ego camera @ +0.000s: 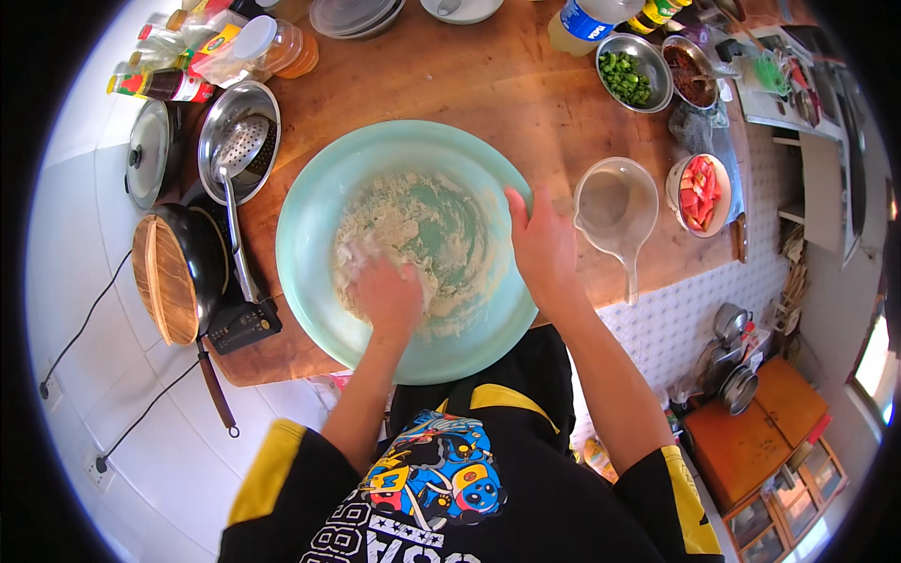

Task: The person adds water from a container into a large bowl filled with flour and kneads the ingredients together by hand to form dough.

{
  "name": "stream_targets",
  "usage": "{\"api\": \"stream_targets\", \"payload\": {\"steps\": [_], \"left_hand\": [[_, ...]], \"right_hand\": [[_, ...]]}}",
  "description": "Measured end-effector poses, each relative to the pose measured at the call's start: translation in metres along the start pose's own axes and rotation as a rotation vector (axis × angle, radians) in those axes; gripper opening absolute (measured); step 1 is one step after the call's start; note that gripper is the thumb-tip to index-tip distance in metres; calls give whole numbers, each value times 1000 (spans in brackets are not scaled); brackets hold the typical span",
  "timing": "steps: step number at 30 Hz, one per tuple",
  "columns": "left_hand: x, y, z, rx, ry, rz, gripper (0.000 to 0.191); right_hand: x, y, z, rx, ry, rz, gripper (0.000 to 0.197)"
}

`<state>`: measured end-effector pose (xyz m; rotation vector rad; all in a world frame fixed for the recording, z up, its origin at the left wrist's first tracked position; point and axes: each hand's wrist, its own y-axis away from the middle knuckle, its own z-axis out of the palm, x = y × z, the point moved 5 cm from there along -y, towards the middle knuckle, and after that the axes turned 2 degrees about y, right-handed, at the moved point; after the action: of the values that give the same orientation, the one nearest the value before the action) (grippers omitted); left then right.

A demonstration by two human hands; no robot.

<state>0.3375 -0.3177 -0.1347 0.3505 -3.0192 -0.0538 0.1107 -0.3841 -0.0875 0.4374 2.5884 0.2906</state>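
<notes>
A wide pale-green plastic basin (320, 299) sits at the front of the wooden table. Inside it, crumbly, floury dough (394, 211) lies mostly on the left, with streaks smeared around the bottom. My left hand (387, 292) is down in this dough. Its fingers are blurred and partly hidden, and flour coats them. At the basin's right side my right hand (542, 246) grips the rim, thumb on the inner side. Just right of that hand stands a clear plastic dipper (616, 190), its handle pointing towards me.
Left of the basin are a steel bowl (210, 155) with a skimmer (243, 144) and a wooden-lidded pan (165, 278) by an induction cooker (243, 327). Chopped greens (623, 77), a dark red sauce (686, 70) and cut tomatoes (699, 193) fill bowls at right. Bottles (165, 84) line the back left.
</notes>
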Motion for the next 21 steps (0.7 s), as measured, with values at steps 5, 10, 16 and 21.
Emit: {"api": "stream_targets", "payload": {"steps": [5, 10, 16, 21], "left_hand": [[-13, -9, 17, 35, 4, -265, 51], [-26, -48, 15, -12, 30, -203, 42], [-26, -48, 13, -340, 93, -155, 35], [-12, -22, -32, -70, 403, -96, 27]], "right_hand": [[3, 2, 1, -34, -69, 8, 38], [1, 5, 1, -41, -76, -3, 37], [-9, 5, -4, -1, -59, -11, 38], [-7, 3, -7, 14, -100, -14, 37]]}}
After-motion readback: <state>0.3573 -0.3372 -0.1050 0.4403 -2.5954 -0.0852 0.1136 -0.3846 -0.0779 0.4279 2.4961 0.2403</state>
